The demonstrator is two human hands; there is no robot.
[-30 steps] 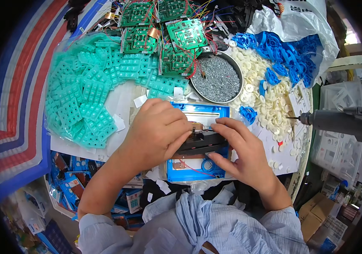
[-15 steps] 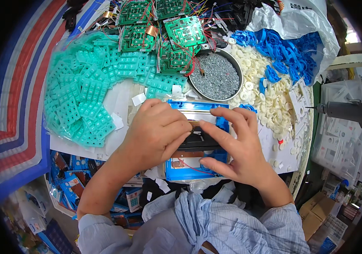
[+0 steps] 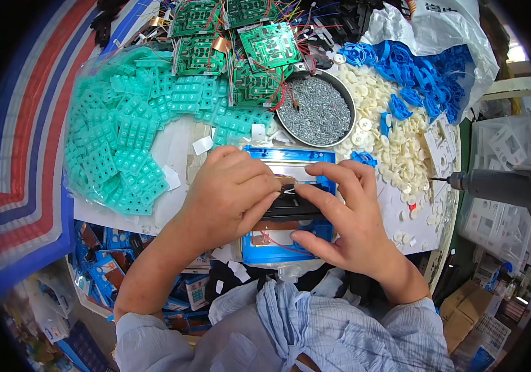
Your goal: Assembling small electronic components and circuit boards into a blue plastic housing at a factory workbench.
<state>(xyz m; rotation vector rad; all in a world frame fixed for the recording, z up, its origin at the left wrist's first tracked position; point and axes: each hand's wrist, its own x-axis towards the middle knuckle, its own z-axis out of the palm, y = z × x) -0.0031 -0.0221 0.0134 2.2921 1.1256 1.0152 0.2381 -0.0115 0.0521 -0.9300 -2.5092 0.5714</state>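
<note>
A blue plastic casing [image 3: 256, 254] lies in front of me, with a black plastic part [image 3: 290, 214] across its middle. My left hand [image 3: 231, 192] is closed in a pinch over the black part; what sits between its fingertips is hidden. Thin pale wires or pins show beside that pinch. From the other side my right hand [image 3: 361, 226] reaches in with fingers apart, its index fingertip at the black part and its thumb over the casing's near half. A thin red wire [image 3: 287, 247] runs inside that near half.
Teal keypads [image 3: 120, 133] heap at the left; green circuit boards [image 3: 270, 46] with wires lie behind. A round metal tin [image 3: 280, 124] holds small screws. White discs [image 3: 380, 146] and blue plastic parts [image 3: 427, 74] spread at the right, near a hanging electric screwdriver [image 3: 501, 186].
The hanging screwdriver at the right has swung lower and toward the table. My right index fingertip has shifted slightly at the black part; my left hand stays almost where it was.
</note>
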